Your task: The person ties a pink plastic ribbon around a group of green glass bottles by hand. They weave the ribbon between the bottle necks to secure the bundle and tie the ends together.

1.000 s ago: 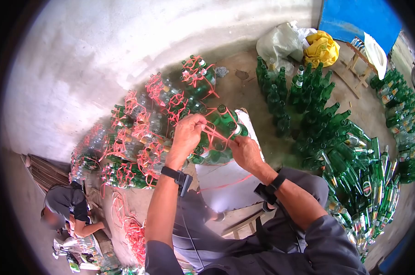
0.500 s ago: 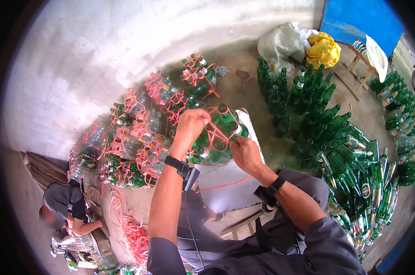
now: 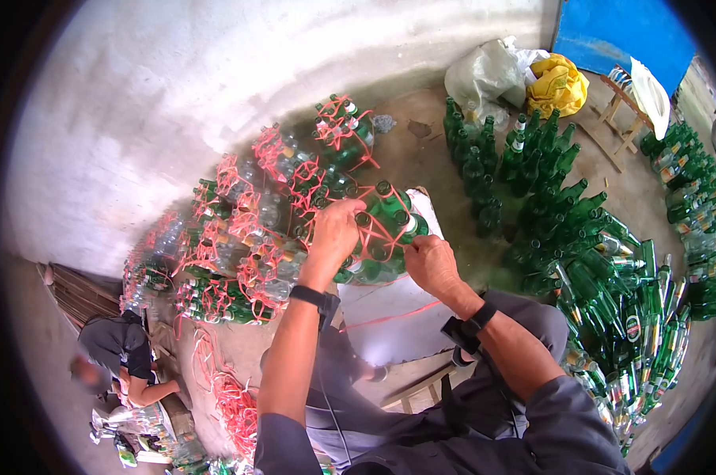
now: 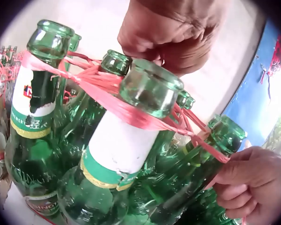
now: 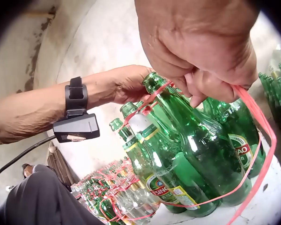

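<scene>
A bundle of green glass bottles [image 3: 390, 207] stands upright with pink-red plastic twine [image 4: 117, 105] crossing between and looping round the necks. My left hand [image 3: 336, 237] is at the necks on the bundle's left side, fingers curled down at the twine. In the left wrist view, the left hand [image 4: 173, 35] is just behind a bottle mouth, its fingertips partly hidden. On the near right side, my right hand [image 3: 435, 265] grips the twine. A long strand hangs from the right fist [image 5: 201, 61] in the right wrist view, and another band circles the bottles lower down.
The bundle stands on a white-topped support [image 3: 386, 317]. Twine-tied bottle bundles [image 3: 239, 229] crowd the left, along the wall. Loose green bottles [image 3: 532, 158] stand at right, with a pile of lying bottles [image 3: 627, 317] nearer. Loose twine [image 3: 230, 404] and another person [image 3: 117, 356] are at lower left.
The left hand first drew a twine strand up and left, then came down closer over the bottle necks. The right hand has moved slightly right and down, still gripping twine.
</scene>
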`<state>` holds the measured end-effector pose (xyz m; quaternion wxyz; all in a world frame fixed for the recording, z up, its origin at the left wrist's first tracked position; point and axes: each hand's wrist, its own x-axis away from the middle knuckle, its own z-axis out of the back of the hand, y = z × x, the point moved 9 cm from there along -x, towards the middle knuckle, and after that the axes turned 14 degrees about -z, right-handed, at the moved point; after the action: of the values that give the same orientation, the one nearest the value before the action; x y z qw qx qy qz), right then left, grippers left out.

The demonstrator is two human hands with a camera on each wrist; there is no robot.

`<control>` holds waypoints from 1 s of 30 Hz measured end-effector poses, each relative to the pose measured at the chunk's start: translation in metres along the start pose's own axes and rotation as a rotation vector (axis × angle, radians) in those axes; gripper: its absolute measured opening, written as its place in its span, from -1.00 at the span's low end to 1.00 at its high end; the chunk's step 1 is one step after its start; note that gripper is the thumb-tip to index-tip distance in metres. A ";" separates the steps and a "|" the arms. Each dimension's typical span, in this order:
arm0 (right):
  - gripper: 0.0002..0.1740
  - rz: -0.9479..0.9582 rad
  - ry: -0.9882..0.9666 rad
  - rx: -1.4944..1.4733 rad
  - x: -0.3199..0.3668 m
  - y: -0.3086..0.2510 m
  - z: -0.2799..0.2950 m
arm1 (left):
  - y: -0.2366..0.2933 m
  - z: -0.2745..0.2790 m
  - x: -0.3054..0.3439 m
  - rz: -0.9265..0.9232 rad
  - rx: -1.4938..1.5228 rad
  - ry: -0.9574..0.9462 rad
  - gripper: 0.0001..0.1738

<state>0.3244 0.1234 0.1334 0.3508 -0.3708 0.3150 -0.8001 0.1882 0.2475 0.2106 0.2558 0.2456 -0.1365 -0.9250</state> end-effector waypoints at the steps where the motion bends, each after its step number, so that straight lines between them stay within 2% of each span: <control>1: -0.71 0.025 -0.013 -0.005 0.000 0.000 0.002 | 0.006 0.002 0.006 0.002 -0.002 0.060 -0.79; 2: -0.71 0.050 -0.025 -0.009 -0.001 0.000 0.002 | 0.012 0.004 0.013 0.005 -0.004 0.120 -0.76; 3: -0.71 0.051 -0.025 -0.010 -0.001 0.000 0.003 | 0.020 -0.003 0.020 0.080 0.026 0.023 -0.59; 4: -0.70 0.035 -0.029 -0.032 -0.002 0.002 0.004 | 0.034 -0.003 0.025 0.079 0.025 0.023 -0.59; 5: -0.70 0.019 -0.033 -0.055 -0.002 0.005 0.004 | 0.051 -0.001 0.029 0.034 -0.061 0.044 -0.49; 6: -0.70 0.020 -0.034 -0.056 -0.003 0.007 0.003 | 0.065 0.001 0.032 -0.010 -0.148 0.065 -0.39; 7: -0.71 0.075 0.026 -0.066 -0.003 0.004 0.006 | 0.068 -0.005 0.035 0.006 -0.200 0.018 -0.18; 8: -0.71 0.130 0.086 -0.077 -0.001 0.002 0.010 | 0.072 -0.006 0.037 0.006 -0.202 0.018 -0.18; 10: -0.71 0.142 0.087 -0.085 0.002 -0.001 0.014 | 0.086 -0.012 0.036 -0.010 -0.343 -0.123 -0.19; 12: -0.71 0.150 0.092 -0.092 -0.001 -0.004 0.019 | 0.079 -0.016 0.037 -0.002 -0.349 -0.096 -0.21; 15: -0.74 0.316 0.156 -0.059 0.000 -0.014 0.034 | 0.074 -0.016 0.038 0.053 -0.346 -0.065 -0.30; 19: -0.74 0.313 0.104 0.023 0.001 -0.015 0.038 | 0.072 -0.018 0.040 0.083 -0.385 -0.056 -0.31; 23: -0.73 0.316 0.101 0.031 0.009 -0.015 0.043 | 0.073 -0.019 0.042 0.103 -0.397 -0.062 -0.22; 29: -0.70 0.440 0.091 0.129 0.017 -0.031 0.050 | 0.069 -0.020 0.045 0.161 -0.391 -0.059 -0.23; 30: -0.73 0.524 0.115 0.175 0.022 -0.038 0.053 | 0.070 -0.020 0.044 0.161 -0.386 -0.055 -0.23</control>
<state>0.3441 0.1145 0.1986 0.5580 -0.1988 0.3493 -0.7261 0.1936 0.1632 0.2033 0.3673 0.1550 0.0172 -0.9169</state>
